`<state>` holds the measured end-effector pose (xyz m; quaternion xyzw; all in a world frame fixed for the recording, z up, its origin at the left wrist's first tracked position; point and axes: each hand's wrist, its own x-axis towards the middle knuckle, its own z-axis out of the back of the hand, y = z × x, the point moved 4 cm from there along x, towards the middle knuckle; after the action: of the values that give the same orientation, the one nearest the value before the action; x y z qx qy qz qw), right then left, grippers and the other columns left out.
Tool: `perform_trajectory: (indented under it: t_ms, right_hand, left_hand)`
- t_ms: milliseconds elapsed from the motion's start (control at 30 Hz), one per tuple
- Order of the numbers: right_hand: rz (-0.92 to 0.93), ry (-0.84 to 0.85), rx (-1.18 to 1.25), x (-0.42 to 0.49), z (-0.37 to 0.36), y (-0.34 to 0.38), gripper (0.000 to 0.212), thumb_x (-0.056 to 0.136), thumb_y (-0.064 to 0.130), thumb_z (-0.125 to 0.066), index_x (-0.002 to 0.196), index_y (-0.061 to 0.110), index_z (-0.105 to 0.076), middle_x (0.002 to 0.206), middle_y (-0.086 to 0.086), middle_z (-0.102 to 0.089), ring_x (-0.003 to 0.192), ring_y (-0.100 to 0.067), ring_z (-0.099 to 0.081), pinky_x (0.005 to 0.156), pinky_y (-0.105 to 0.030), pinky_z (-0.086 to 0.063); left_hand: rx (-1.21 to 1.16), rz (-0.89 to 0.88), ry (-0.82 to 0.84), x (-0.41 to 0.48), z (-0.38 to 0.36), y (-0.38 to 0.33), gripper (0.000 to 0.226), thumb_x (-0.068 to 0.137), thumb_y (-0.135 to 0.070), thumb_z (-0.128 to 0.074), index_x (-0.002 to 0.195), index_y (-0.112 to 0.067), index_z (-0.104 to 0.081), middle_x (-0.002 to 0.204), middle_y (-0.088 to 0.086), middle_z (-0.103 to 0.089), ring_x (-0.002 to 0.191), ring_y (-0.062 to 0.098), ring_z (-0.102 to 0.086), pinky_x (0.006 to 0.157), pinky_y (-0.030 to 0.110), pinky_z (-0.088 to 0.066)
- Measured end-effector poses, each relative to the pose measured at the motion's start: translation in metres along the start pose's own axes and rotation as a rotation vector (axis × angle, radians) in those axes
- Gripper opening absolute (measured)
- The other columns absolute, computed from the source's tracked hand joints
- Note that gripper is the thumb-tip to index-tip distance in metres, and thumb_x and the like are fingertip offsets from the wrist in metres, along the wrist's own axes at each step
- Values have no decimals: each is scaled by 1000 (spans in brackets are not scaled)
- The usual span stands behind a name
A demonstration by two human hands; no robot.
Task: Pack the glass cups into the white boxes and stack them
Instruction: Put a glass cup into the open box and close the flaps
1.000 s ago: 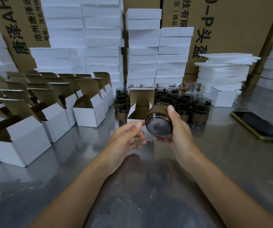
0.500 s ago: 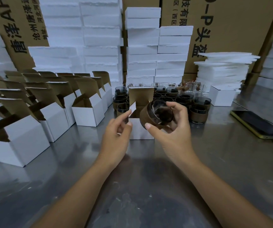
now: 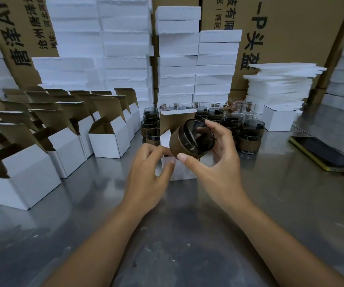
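One cup (image 3: 189,139) gripped, half-hidden box (image 3: 181,174) perhaps touched

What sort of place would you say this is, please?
Probably a packing area in a warehouse or small factory: rows of open white boxes, a cluster of glass cups awaiting packing, and big cardboard cartons behind.

A brushed metal surface (image 3: 270,204) stretches out before me, scuffed and smeared, giving back soft overhead light in pale patches. Along its far edge tall brown cardboard cartons (image 3: 291,38) with black printed characters stand like a wall. Columns of white foam blocks (image 3: 177,59) rise against them, and thin foam sheets (image 3: 278,83) are piled toward the far right corner.
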<state>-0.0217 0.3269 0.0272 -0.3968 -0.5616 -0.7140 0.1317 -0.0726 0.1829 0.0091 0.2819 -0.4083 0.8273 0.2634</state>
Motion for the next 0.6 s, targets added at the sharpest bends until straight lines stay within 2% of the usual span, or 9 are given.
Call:
perform_trajectory:
  t_ms: [200,300,367,500,600]
  right_hand:
    - [-3,19,57,0,1,5,68,71,32,-79,129,30,-44,117,24,-56,114,0,-54,93,-13,-42]
    - [-26,18,85,1,2,6,66,72,35,-75,129,30,-43,116,26,-57,115,-1,-54,96,-17,-43]
    - [-36,18,107,2,2,7,62,74,37,-74,127,32,-43,115,29,-57,114,1,-54,93,-14,-44]
    - [-56,32,148,2,0,10,64,70,63,-66,123,37,-43,114,29,-58,114,-2,-55,94,-23,-47]
    - [-67,47,140,2,-2,10,62,71,61,-65,123,37,-43,112,29,-58,114,-2,-55,96,-25,-46]
  left_hand:
    - [16,-166,-29,-3,5,-13,22,86,-37,-55,90,-18,-63,78,-8,-47,74,6,-43,60,16,-31]
    - [12,-203,-29,-3,5,-15,26,86,-41,-49,87,-18,-62,75,-5,-50,75,9,-44,59,22,-37]
    - [1,-210,-25,-4,5,-15,26,86,-41,-49,87,-18,-62,76,-3,-52,75,10,-45,59,28,-41]
    - [-14,-233,-21,-4,3,-15,25,86,-38,-52,85,-16,-62,74,-1,-53,73,13,-46,60,37,-44]
    - [-21,-245,-19,-4,3,-15,26,86,-38,-53,85,-14,-63,75,0,-54,73,13,-47,61,39,-44]
